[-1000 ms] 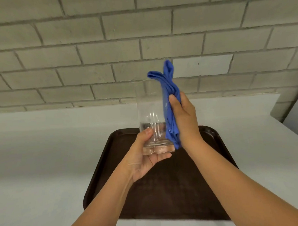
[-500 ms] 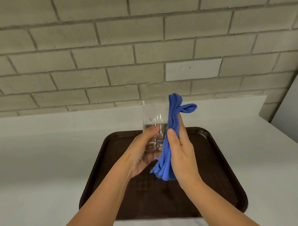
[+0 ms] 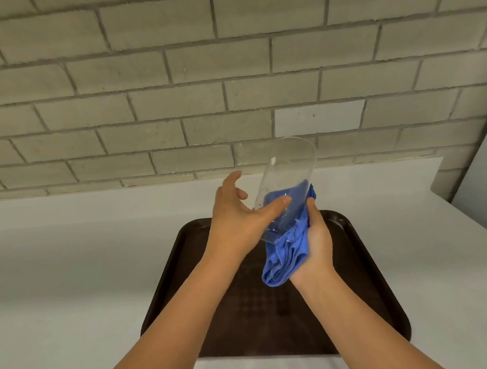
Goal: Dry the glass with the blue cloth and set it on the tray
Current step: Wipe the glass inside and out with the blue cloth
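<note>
Glass (image 3: 288,179) is tilting in my grip above the far end of the tray (image 3: 168,274), rim leaning away toward the wall and to the right, base low between my two hands. I am steadying it with my left hand (image 3: 238,220): the thumb is lying across the near side of the lower wall while the other fingers are spreading loosely, mostly open and lifting off behind it, so this hand is bracing more than clamping. My right hand (image 3: 317,242) is closing around the blue cloth (image 3: 285,263), bunching it against the base and the far side of the glass; some of the blue is showing through the clear wall, and the rest is hanging in folds below my palm. I am holding things this way, I judge, so the cloth can work around the bottom while the left hand is keeping the glass from slipping, and keeping it over the tray means a short move down once it is dry. Whether any water is clinging to the glass I cannot tell. The glass is not yet resting on the tray.

The tray is dark brown, lying on a plain white counter (image 3: 59,276) with nothing else on it that I can see. Behind it a wall of pale grey blocks (image 3: 176,75) is rising, with one lighter block among them.
</note>
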Demonstrator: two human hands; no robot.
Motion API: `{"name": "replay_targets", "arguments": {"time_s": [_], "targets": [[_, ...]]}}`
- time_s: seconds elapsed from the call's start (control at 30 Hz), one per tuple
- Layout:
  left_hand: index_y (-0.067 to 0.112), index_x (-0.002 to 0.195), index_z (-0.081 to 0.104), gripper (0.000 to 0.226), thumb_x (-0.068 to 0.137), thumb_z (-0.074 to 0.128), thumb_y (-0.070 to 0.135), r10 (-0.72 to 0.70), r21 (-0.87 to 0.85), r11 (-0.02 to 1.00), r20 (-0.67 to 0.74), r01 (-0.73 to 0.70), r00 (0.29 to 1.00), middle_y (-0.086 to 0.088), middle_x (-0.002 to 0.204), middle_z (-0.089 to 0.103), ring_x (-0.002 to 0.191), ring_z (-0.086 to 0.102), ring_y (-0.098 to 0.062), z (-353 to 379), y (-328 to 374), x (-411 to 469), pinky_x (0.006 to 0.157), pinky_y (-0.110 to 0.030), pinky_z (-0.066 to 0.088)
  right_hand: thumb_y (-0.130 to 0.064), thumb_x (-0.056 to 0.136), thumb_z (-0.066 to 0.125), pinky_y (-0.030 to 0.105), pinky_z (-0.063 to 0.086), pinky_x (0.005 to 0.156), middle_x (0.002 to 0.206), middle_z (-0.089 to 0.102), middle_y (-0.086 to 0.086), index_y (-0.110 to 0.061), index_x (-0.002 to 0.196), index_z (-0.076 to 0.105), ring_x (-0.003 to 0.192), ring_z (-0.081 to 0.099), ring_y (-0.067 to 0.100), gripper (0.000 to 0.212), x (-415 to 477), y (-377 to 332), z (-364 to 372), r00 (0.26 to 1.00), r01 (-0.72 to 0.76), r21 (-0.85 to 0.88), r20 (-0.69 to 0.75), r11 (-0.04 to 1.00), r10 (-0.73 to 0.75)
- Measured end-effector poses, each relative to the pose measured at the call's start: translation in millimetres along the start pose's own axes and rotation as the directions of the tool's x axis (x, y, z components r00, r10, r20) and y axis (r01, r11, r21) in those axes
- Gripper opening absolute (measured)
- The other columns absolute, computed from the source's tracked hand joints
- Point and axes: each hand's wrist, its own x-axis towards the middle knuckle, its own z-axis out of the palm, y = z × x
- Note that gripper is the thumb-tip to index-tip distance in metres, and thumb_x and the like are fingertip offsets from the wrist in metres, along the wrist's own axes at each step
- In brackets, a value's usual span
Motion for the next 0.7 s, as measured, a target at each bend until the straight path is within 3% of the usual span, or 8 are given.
{"name": "replay_targets", "arguments": {"time_s": [0.1, 0.23, 0.3, 0.37, 0.43, 0.47, 0.6, 0.7], "targets": [[0.025, 0.119, 0.049, 0.044, 0.08, 0.06, 0.044, 0.168, 0.067, 0.984, -0.081, -0.162, 0.983, -0.001, 0.111, 0.058, 0.081, 0.059, -0.011, 2.3, 1.2, -6.8, 0.064, -0.018, 0.046, -0.045, 0.089, 0.04, 0.045, 0.053, 0.086, 0.107, 0.065, 0.015, -0.015, 0.115, 0.056, 0.092, 0.065, 0.027, 0.043, 2.6, -1.7, 10.3, 0.997, 0.064, -0.191, -0.026, 0.98, -0.07], [0.021, 0.136, 0.037, 0.06, 0.085, 0.05, 0.05, 0.081, 0.063, 0.995, -0.03, -0.079, 0.996, -0.003, 0.135, 0.05, 0.112, 0.055, -0.017, 3.9, 4.7, -3.9, 0.086, -0.027, 0.042, -0.053, 0.085, 0.037, 0.049, 0.046, 0.096, 0.115, 0.062, 0.012, -0.025, 0.127, 0.044, 0.101, 0.063, 0.025, 0.05, -8.4, -2.7, 23.0, 0.974, 0.226, -0.389, 0.095, 0.893, -0.206], [0.024, 0.139, 0.03, 0.071, 0.079, 0.055, 0.053, -0.021, -0.021, 1.0, 0.013, 0.021, 1.0, 0.001, 0.134, 0.048, 0.104, 0.058, -0.015, -0.1, 6.1, -0.7, 0.083, -0.028, 0.044, -0.058, 0.079, 0.038, 0.043, 0.047, 0.097, 0.12, 0.061, 0.005, -0.03, 0.129, 0.041, 0.104, 0.062, 0.016, 0.058, -15.4, -2.2, 25.7, 0.948, 0.314, -0.48, 0.202, 0.819, -0.245], [0.028, 0.139, 0.03, 0.076, 0.074, 0.063, 0.049, -0.116, -0.182, 0.975, 0.08, 0.129, 0.99, 0.004, 0.127, 0.053, 0.093, 0.063, -0.014, -6.0, 4.8, 0.1, 0.071, -0.026, 0.051, -0.049, 0.085, 0.037, 0.026, 0.042, 0.102, 0.134, 0.048, -0.009, -0.041, 0.133, 0.031, 0.115, 0.051, 0.0, 0.049, -19.3, -2.0, 27.2, 0.901, 0.432, -0.585, 0.312, 0.687, -0.301], [0.025, 0.136, 0.036, 0.075, 0.071, 0.069, 0.042, -0.162, -0.398, 0.891, 0.17, 0.218, 0.972, -0.001, 0.114, 0.063, 0.08, 0.068, -0.013, -11.1, 2.9, -0.6, 0.055, -0.021, 0.053, -0.034, 0.092, 0.036, 0.002, 0.032, 0.094, 0.133, 0.033, -0.028, -0.054, 0.124, 0.02, 0.112, 0.036, -0.024, 0.041, -21.9, -3.0, 30.4, 0.845, 0.533, -0.638, 0.429, 0.556, -0.318], [0.021, 0.133, 0.041, 0.073, 0.068, 0.07, 0.041, -0.151, -0.494, 0.833, 0.227, 0.247, 0.962, -0.004, 0.106, 0.066, 0.075, 0.07, -0.012, -11.7, 0.6, -1.9, 0.051, -0.02, 0.053, -0.03, 0.093, 0.036, -0.002, 0.03, 0.092, 0.131, 0.031, -0.03, -0.056, 0.119, 0.019, 0.11, 0.032, -0.028, 0.041, -24.6, -3.8, 32.4, 0.818, 0.574, -0.651, 0.479, 0.496, -0.318], [0.024, 0.1, 0.07, 0.034, 0.07, 0.062, 0.039, 0.029, -0.714, 0.64, 0.391, 0.283, 0.92, 0.0, 0.09, 0.075, 0.082, 0.071, -0.011, -12.2, -11.8, -9.6, 0.061, -0.023, 0.056, -0.035, 0.089, 0.037, 0.033, 0.019, 0.116, 0.15, 0.019, -0.009, -0.044, 0.129, 0.025, 0.139, 0.014, 0.004, 0.042, -29.7, -6.9, 39.0, 0.655, 0.746, -0.637, 0.648, 0.195, -0.388], [0.026, 0.088, 0.075, 0.026, 0.075, 0.059, 0.044, 0.058, -0.701, 0.643, 0.445, 0.307, 0.894, 0.002, 0.08, 0.076, 0.07, 0.071, -0.012, -16.0, -15.3, -13.2, 0.052, -0.024, 0.055, -0.039, 0.087, 0.038, 0.035, 0.004, 0.117, 0.151, 0.001, -0.013, -0.031, 0.137, 0.025, 0.141, -0.007, 0.011, 0.052, -17.7, -18.6, 46.1, 0.562, 0.789, -0.614, 0.732, -0.015, -0.385]]}}
